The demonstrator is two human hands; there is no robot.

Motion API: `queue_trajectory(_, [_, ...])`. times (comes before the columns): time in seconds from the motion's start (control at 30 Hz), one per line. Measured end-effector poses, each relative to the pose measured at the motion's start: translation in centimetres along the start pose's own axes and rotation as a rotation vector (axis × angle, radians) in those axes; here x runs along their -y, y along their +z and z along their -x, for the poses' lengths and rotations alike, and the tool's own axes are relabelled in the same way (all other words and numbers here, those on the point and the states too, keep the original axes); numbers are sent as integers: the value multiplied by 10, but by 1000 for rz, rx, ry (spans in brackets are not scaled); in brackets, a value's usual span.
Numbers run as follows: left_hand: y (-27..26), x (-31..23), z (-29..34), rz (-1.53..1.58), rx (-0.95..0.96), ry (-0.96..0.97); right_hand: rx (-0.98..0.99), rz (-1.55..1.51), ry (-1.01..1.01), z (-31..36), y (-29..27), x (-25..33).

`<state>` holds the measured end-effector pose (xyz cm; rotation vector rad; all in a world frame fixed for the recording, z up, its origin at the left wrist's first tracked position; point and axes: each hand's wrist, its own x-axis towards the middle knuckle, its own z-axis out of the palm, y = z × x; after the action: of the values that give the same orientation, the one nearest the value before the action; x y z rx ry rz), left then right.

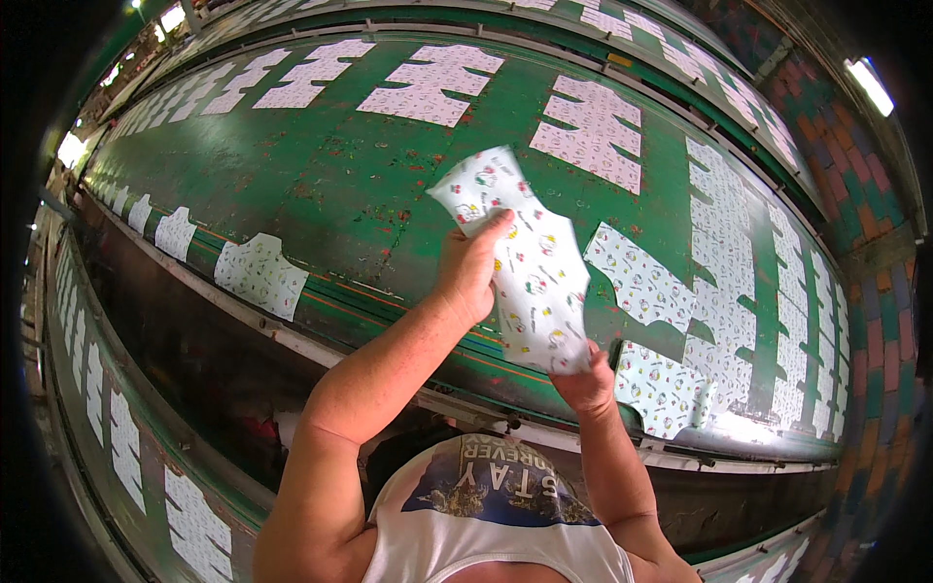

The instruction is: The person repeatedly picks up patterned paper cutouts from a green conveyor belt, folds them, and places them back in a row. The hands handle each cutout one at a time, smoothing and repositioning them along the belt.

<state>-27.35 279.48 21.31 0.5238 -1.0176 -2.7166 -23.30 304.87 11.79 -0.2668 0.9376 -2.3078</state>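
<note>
Both of my hands hold up a white printed fabric piece [540, 277], cut to a garment shape with curved notches and small coloured figures. My left hand [471, 262] grips its left edge near the upper part, thumb lying over the print. At the lower right corner, my right hand [585, 379] is closed on the cloth. The piece hangs tilted above the green table [389, 194], its far end slightly blurred. Right of it lies a similar printed piece [641, 277], and nearer me another printed piece [656, 389] has its right edge curled up.
Pink-toned printed pieces [432, 83] lie in a row along the table's far side. White pieces [260, 272] line its near left edge, and long printed panels [719, 272] cover the right end. A metal rail [340, 364] runs along the near edge. Another table [117, 457] stands at left.
</note>
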Motion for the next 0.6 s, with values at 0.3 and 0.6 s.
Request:
queue_trajectory(0.3, [-109, -45, -40, -21, -91, -50, -435, 169, -133, -58, 4, 12])
queue_trajectory(0.6, [-216, -58, 5, -885, -32, -198, -612, 877, -84, -31, -3, -37])
